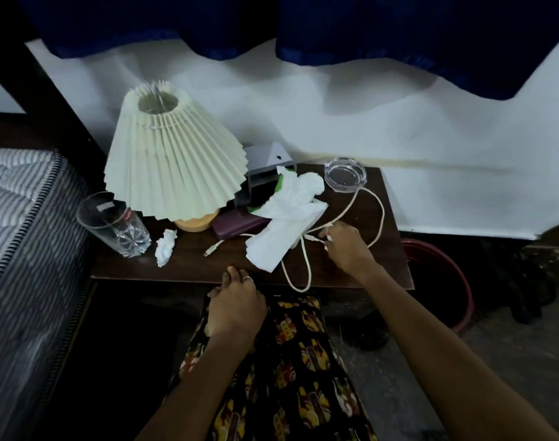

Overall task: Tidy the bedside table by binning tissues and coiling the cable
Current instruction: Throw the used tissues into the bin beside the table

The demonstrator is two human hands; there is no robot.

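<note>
A white cable (pixel 380 218) lies in loose loops across the right half of the dark wooden bedside table (pixel 192 265), one plug end (pixel 210 249) near the middle. My right hand (pixel 345 246) pinches the cable where its strands cross. A large crumpled white tissue (pixel 287 224) sprawls over the table's centre, partly covering the cable. A small balled tissue (pixel 166 246) sits left of it, beside the glass. My left hand (pixel 233 307) hovers at the table's front edge, fingers loosely curled, holding nothing.
A pleated cream lamp (pixel 173 157) stands at the back left, a drinking glass (pixel 112 224) before it. A clear ashtray (pixel 345 175) sits at the back right, a maroon case (pixel 236 226) and grey box (pixel 268 167) behind the tissue. A red bin (pixel 443 265) stands on the floor right; a mattress (pixel 20 218) left.
</note>
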